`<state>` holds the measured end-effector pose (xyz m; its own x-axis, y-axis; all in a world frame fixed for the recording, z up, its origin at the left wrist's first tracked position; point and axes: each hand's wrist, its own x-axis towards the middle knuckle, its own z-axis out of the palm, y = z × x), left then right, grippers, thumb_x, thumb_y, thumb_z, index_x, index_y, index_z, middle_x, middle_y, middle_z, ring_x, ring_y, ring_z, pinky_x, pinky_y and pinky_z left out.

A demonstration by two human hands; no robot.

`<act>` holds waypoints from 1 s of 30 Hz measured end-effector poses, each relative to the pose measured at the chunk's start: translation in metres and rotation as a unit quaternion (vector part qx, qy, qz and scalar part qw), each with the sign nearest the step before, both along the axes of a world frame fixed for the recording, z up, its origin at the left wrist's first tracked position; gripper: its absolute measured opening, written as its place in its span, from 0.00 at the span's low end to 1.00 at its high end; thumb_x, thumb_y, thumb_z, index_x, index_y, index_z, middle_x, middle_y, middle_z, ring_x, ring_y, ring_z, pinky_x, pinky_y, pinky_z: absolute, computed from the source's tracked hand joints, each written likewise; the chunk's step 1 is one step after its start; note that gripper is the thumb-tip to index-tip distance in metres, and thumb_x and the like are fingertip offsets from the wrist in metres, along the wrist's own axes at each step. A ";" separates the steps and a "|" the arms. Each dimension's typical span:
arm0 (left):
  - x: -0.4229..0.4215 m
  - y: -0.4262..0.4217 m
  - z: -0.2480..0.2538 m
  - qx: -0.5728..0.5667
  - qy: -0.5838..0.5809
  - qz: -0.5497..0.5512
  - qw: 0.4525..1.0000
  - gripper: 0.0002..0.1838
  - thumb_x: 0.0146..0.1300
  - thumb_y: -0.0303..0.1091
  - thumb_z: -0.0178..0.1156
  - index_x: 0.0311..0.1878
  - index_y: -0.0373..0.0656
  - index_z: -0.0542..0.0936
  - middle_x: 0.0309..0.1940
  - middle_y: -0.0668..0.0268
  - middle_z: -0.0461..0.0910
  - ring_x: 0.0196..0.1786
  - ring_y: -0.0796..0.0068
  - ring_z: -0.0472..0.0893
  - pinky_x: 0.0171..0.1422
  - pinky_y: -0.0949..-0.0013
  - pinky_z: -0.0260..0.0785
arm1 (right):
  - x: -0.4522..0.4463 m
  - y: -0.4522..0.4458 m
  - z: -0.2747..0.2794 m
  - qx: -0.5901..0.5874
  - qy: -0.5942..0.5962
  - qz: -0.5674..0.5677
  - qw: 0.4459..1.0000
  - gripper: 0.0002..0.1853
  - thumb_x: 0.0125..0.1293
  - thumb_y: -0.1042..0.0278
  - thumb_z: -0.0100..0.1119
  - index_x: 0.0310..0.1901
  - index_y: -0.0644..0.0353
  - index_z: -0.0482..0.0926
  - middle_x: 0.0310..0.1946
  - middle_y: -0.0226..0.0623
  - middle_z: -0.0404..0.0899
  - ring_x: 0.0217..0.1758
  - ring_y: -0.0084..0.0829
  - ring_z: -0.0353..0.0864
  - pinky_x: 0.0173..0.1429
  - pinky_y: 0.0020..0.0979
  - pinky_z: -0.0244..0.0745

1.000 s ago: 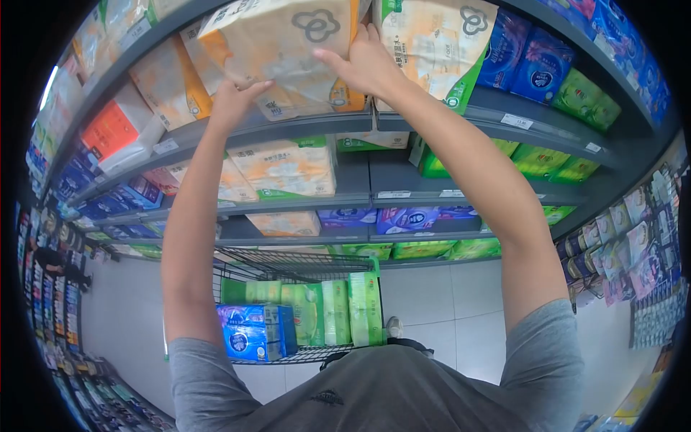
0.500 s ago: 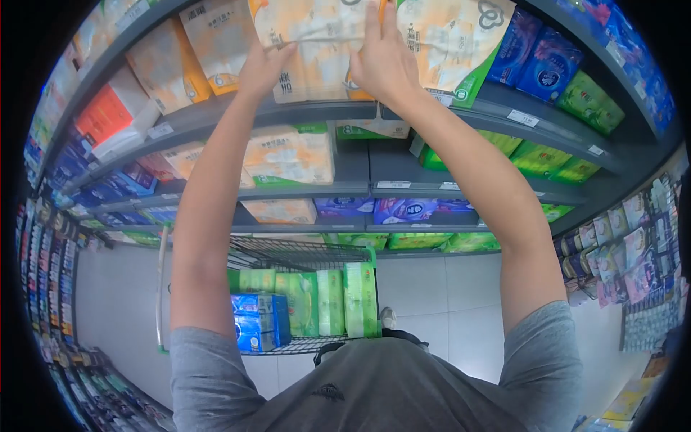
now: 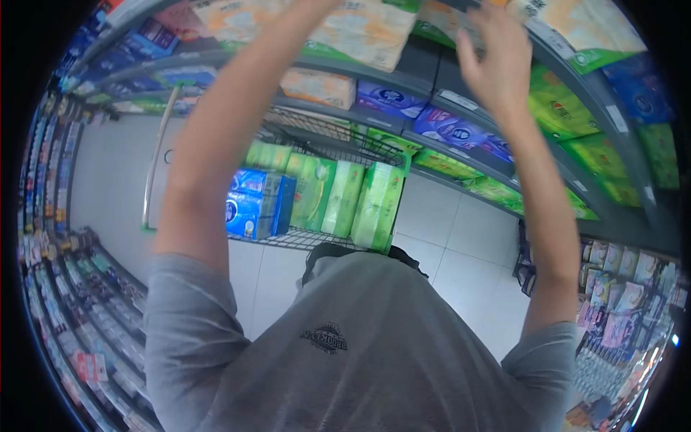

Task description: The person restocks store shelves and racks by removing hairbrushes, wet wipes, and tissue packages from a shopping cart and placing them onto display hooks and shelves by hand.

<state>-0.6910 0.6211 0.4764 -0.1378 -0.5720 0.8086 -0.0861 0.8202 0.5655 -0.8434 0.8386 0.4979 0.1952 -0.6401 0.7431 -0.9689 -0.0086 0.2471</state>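
My right hand (image 3: 497, 61) is raised at the upper right, before the shelf edge, its thumb apart from the blurred fingers. Its fingertips are near an orange edge at the top of the frame; no hold on a pack can be made out. My left forearm reaches up past the top edge, and only a blurred bit near the wrist shows, so the left hand is out of view. Cream and orange tissue packs (image 3: 360, 29) lie on the shelf between the arms. Another cream pack (image 3: 586, 29) is at the top right.
Below the shelves (image 3: 453, 99) stands a wire shopping cart (image 3: 295, 237) with green packs (image 3: 342, 198) and a blue pack (image 3: 252, 205). Purple packs (image 3: 446, 126) are on a lower shelf. Hanging goods (image 3: 612, 302) are at right, and stocked shelves (image 3: 86, 317) at left.
The view has tilted down and turned. My left hand has passed out of the top of the frame. My right hand appears farther right, its thumb now apart from the pack it touched before.
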 end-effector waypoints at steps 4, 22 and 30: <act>0.062 0.085 -0.151 0.113 -0.038 -0.033 0.992 0.22 0.56 0.37 0.67 0.51 0.35 0.79 0.46 0.50 0.81 0.50 0.53 0.81 0.54 0.59 0.72 | 0.019 0.071 -0.160 0.177 -0.210 -0.005 0.962 0.14 0.55 0.68 0.66 0.42 0.65 0.79 0.47 0.53 0.79 0.56 0.56 0.74 0.60 0.48 0.68; 0.129 0.311 -0.465 0.687 -0.253 -0.336 0.593 0.31 0.61 0.31 0.55 0.70 0.36 0.67 0.53 0.49 0.80 0.55 0.60 0.79 0.61 0.67 0.67 | 0.147 0.176 -0.385 0.401 -0.468 -0.439 0.654 0.48 0.49 0.38 0.71 0.55 0.78 0.68 0.53 0.65 0.71 0.54 0.59 0.76 0.58 0.47 0.75; 0.133 0.311 -0.451 0.794 -0.174 -0.384 0.438 0.32 0.64 0.30 0.53 0.74 0.42 0.62 0.66 0.55 0.70 0.58 0.67 0.75 0.61 0.64 0.69 | 0.176 0.171 -0.406 0.363 -0.502 -0.544 0.566 0.56 0.40 0.34 0.74 0.59 0.78 0.66 0.57 0.62 0.69 0.62 0.56 0.69 0.65 0.45 0.69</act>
